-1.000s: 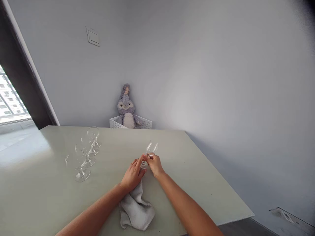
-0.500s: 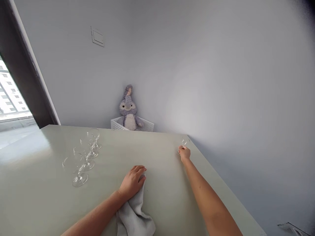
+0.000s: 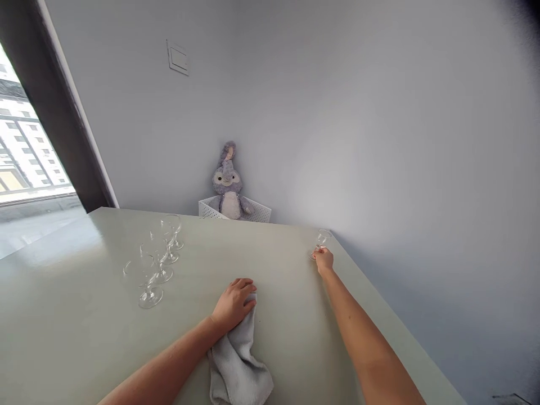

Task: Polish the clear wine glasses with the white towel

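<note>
Hands well apart: the left hand (image 3: 233, 305) rests palm-down on a gray terry towel (image 3: 239, 365), while the right hand (image 3: 323, 261) pinches the low stem of a wine glass (image 3: 323, 241), its long axis near upright, bowl up and leaning slightly right, near the far right edge of the pale tabletop (image 3: 253, 250).

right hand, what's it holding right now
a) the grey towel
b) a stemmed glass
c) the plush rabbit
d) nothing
B: the right hand is closed around a stemmed glass, while the left hand rests on the grey towel.

Clear wine glass (image 3: 323, 241), upright, crumpled gray towel (image 3: 238, 368)
</note>
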A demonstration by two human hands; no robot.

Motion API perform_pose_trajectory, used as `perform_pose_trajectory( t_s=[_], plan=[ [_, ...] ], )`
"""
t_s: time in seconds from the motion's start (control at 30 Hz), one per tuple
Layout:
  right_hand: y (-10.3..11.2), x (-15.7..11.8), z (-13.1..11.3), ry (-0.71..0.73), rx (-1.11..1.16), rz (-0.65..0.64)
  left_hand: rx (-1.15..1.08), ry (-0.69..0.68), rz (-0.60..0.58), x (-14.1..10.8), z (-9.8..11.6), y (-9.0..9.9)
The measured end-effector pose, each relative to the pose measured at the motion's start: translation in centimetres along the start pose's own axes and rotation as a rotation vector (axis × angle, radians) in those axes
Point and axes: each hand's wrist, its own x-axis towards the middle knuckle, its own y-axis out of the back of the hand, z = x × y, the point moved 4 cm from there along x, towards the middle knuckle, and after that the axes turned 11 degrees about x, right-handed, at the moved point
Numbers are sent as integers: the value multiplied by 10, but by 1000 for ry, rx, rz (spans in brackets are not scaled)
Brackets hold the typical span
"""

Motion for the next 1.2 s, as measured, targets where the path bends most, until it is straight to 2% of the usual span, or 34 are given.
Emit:
perform_pose_trajectory(
  t_s=[0.1,0.17,0.3,0.43,0.53,0.57,0.63,0.7,0.77,0.87,0.97,1.03,1.1,1.2],
  plan=[
    [13,-11,1,-37,1,111,-19,27,8,0,-3,-1],
    [20,-20,-3,-39,19,140,-36,39,10,1,-4,-1],
    [22,-45,-17,-41,100,67,-58,57,23,0,-5,1],
    [5,-97,-36,-47,183,-171,-72,75,61,-2,-6,1],
    [-13,-162,-55,-30,212,-440,-87,71,87,-2,-8,0],
    [-20,-188,-64,-1,210,-598,-100,69,113,-1,-8,1],
    [-29,-240,-83,125,182,-879,-146,63,224,-1,-6,10],
    [-33,-285,-100,316,124,-1062,-198,46,417,-2,0,30],
    [-35,-315,-110,452,29,-1152,-239,17,635,-9,10,60],
    [-37,-330,-112,595,-150,-1131,-309,27,880,-27,26,105],
    [-40,-321,-108,602,-277,-1080,-442,142,1107,-57,21,138],
    [-41,-311,-106,531,-361,-1080,-556,292,1279,-83,0,148],
    [-42,-303,-108,499,-479,-1071,-735,552,1399,-111,-33,146],
    [-45,-303,-117,597,-668,-1024,-1019,1041,1351,-145,-84,123]
  ],
)
